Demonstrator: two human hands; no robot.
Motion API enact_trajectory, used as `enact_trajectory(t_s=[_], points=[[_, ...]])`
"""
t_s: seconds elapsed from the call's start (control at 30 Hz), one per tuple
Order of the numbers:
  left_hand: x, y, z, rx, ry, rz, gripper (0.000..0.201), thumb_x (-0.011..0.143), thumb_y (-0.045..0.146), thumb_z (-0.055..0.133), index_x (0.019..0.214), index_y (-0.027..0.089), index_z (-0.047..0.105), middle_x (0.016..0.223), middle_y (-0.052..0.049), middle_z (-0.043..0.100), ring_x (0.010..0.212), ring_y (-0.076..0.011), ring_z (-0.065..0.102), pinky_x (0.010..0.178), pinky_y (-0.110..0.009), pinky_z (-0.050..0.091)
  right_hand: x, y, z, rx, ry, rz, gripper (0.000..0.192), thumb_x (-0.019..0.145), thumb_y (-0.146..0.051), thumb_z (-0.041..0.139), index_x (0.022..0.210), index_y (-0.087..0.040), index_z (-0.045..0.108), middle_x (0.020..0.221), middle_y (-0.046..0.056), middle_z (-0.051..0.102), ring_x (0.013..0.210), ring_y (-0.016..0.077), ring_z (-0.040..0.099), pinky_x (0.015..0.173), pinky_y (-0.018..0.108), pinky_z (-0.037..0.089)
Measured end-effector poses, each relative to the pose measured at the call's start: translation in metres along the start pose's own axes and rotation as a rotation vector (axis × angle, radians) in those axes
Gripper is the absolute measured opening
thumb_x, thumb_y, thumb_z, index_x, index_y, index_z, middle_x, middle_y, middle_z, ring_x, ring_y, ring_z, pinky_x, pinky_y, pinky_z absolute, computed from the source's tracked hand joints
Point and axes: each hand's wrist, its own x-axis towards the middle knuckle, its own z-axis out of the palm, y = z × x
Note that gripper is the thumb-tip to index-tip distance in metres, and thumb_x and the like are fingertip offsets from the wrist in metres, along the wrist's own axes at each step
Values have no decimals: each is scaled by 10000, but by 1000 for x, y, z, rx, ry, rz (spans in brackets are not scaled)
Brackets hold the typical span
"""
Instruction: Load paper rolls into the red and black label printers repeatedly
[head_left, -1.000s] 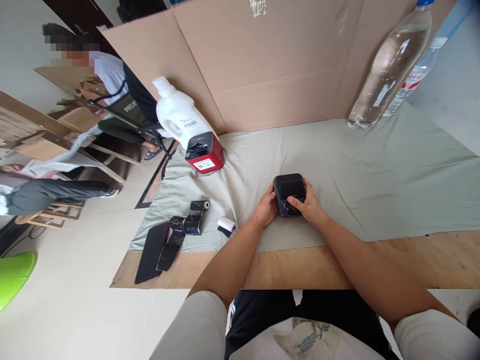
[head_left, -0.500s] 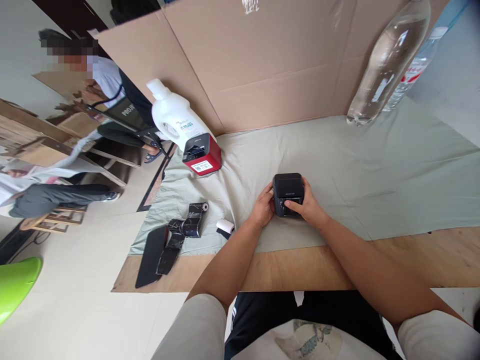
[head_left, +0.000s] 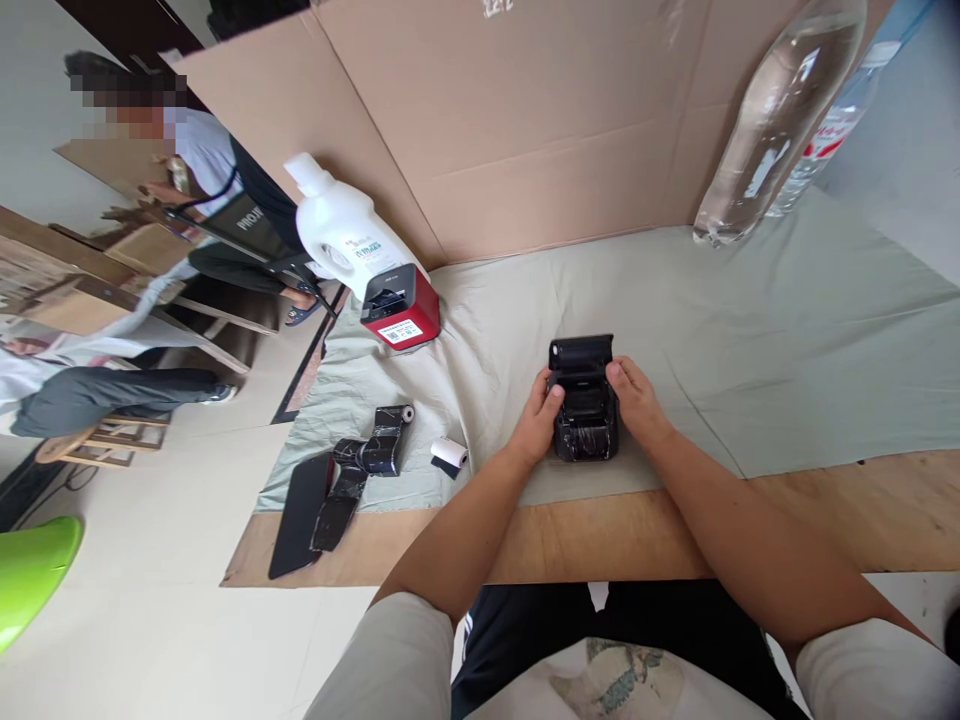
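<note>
Device (head_left: 584,402) between left and right fingers (head_left: 628,376)

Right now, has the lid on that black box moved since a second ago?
Yes. Judged against the cardboard wall, the lid has swung up off the black box and back, toward the wall.

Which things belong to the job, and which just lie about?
Job:
held black plastic boxy device, lid raised
perhaps small white cylindrical roll

Seemingly lying about:
white plastic jug
red-and-black box
flat black slab
shiny black strip
two clear plastic bottles
</note>
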Motion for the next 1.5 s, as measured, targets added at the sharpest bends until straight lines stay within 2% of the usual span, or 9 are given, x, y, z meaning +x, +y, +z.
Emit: enact_trajectory(t_s=[0.2,0.37,0.53,0.63,0.77,0.93,1.2,1.4,1.5], points=[[-4,3,4,307,64,74,493,885,643,539,1018,187,670,1049,-78,700,1058,-261,604,966,-377,440,3,4,-2,-112,4,71,349,821,-552,534,760,-213,592,745,2,620,750,186,583,716,335,489],[4,0,-6,506,233,69,348,842,529,646,913,188,645,907,-59,680,860,-223,604,814,-345,455,8,15,0,-176,56,31,345,751,-494,590,946,-221,672,960,68,696,836,216,624,792,385,508],[3,7,-9,594,357,95,427,856,517,630,591,207,504,595,12,489,624,-154,461,665,-302,386,10,18,1,-177,49,14,373,758,-513,588,960,-215,684,890,54,720,789,206,635,781,379,510],[-3,15,-5,570,289,269,432,849,529,640,571,213,543,620,-10,531,655,-171,489,703,-324,407,13,15,0,-246,84,16,360,760,-541,583,891,-222,683,856,35,724,773,204,631,754,360,492],[-10,24,9,688,58,404,223,878,435,623,833,245,730,882,-80,699,894,-258,569,916,-416,422,16,12,-1,-415,111,29,434,821,-608,480,796,-217,668,734,27,684,713,206,597,683,336,430],[-1,27,20,1057,-135,332,175,865,321,612,944,245,748,1058,-110,683,1075,-329,498,1045,-507,318,17,10,-1,-524,119,1,541,869,-686,380,725,-225,626,671,29,639,666,200,557,629,316,375],[23,30,24,1249,-270,199,258,722,383,774,649,174,641,989,-133,531,1170,-419,418,1055,-564,237,16,9,-2,-598,93,19,546,908,-666,289,711,-237,564,662,42,591,650,208,510,628,316,330],[20,42,31,1431,-319,37,231,778,385,737,865,188,656,1166,-93,533,1179,-328,431,1000,-470,342,16,9,-1,-654,92,36,485,944,-573,311,737,-222,574,710,56,633,682,203,532,632,305,322],[14,48,35,1522,-302,55,228,818,342,716,978,194,646,1199,-80,564,1182,-297,446,979,-439,361,16,10,0,-667,100,27,460,949,-543,327,755,-217,587,738,64,658,707,206,552,638,302,329]])
